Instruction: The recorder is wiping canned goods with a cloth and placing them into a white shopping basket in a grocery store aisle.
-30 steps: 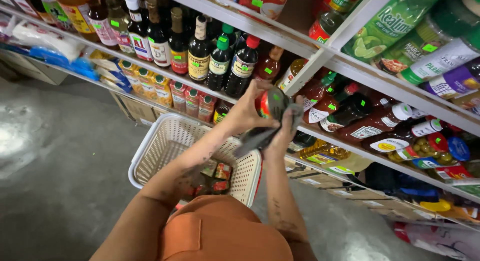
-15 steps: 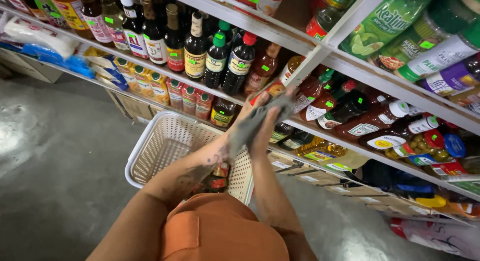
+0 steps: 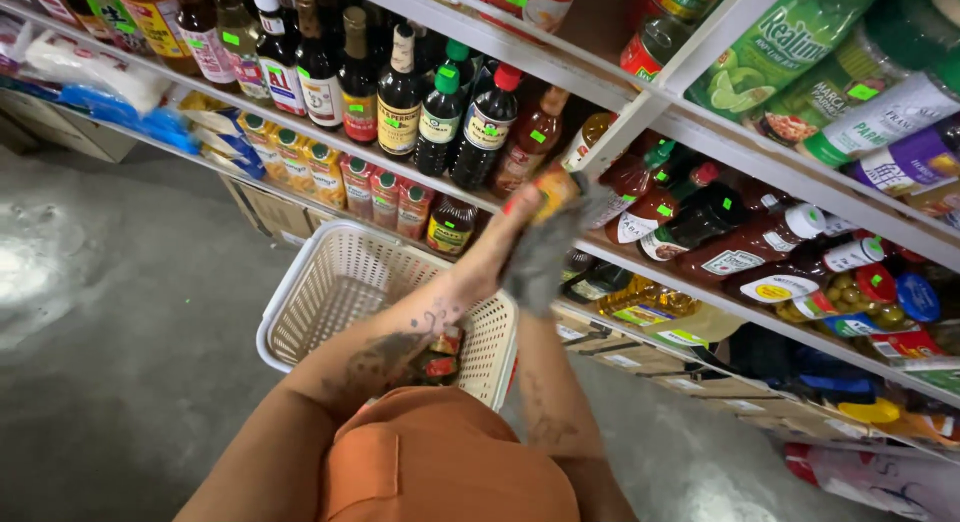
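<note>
Wiping a small jar at a store shelf, centre of frame.
Left hand (image 3: 500, 244) fingers wrapped round small jar (image 3: 553, 190), holding it up clear of the shelf (image 3: 640, 112); right hand (image 3: 548, 257) presses a grey cloth (image 3: 545, 250) on it (fingers hidden, can't tell grip). White basket (image 3: 330, 292) sits below, lower centre.

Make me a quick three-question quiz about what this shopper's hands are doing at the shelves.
1. True or false: the left hand holds a small bottle with a yellow label.
2. What does the right hand press against the bottle: A) a grey cloth, B) a sponge, C) a brush?
3. What colour is the plastic basket below the arms?

Key: 1 true; 2 A; 3 white.
</note>
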